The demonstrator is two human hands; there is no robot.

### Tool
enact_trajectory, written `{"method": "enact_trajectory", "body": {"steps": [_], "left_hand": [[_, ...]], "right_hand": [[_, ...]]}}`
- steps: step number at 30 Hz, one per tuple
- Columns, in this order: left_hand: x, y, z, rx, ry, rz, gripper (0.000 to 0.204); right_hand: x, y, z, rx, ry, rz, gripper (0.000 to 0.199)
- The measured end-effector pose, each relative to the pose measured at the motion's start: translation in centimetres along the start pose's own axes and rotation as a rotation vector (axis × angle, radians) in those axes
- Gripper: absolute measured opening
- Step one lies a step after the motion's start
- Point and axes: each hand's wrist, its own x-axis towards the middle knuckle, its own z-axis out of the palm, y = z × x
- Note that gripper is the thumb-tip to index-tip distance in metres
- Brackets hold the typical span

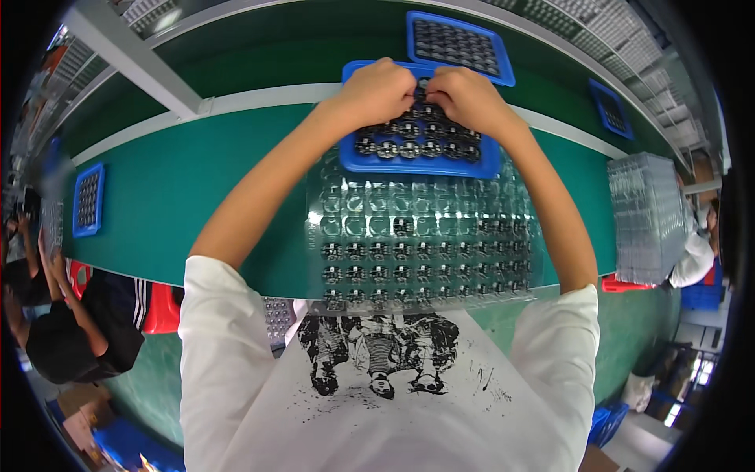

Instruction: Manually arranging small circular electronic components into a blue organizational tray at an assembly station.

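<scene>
Two hands, the left hand (377, 90) and the right hand (469, 96), meet over the far end of a blue plastic tray (421, 161) full of small round black parts (409, 148), and both are curled tight with the fingertips pinching at one part between them, likely because the parts are so tiny. The tray lies on the green belt surface (197, 197), just past a clear plastic sheet with many little cups (421, 244), so filled cups sit close to the person.
</scene>
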Motion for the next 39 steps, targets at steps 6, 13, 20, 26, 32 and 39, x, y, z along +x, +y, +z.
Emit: {"method": "enact_trajectory", "body": {"steps": [6,13,20,26,32,39], "left_hand": [[0.6,-0.1,-1.0,-0.03,-0.067,-0.063,0.015],[-0.9,-1.0,-2.3,-0.118,0.167,-0.001,0.012],[-3.3,-1.3,-2.6,-0.174,0.185,-0.03,0.012],[-6.0,0.5,-4.0,-0.292,0.179,-0.072,0.014],[-12.7,4.8,-7.2,-0.338,-0.006,-0.235,0.013],[-16.6,8.1,-4.7,-0.379,-0.153,-0.172,0.012]], "right_hand": [[0.5,-0.2,-0.2,-0.109,-0.121,0.072,0.007],[-0.2,0.9,0.3,0.028,0.026,0.015,0.009],[-0.8,-0.5,0.1,-0.028,0.021,0.088,0.008],[-1.9,-0.5,-0.9,0.06,0.147,0.066,0.021],[-9.0,-3.8,-7.0,0.323,0.088,0.263,0.014],[-15.7,-9.0,-6.0,0.184,-0.354,0.44,0.011]]}}
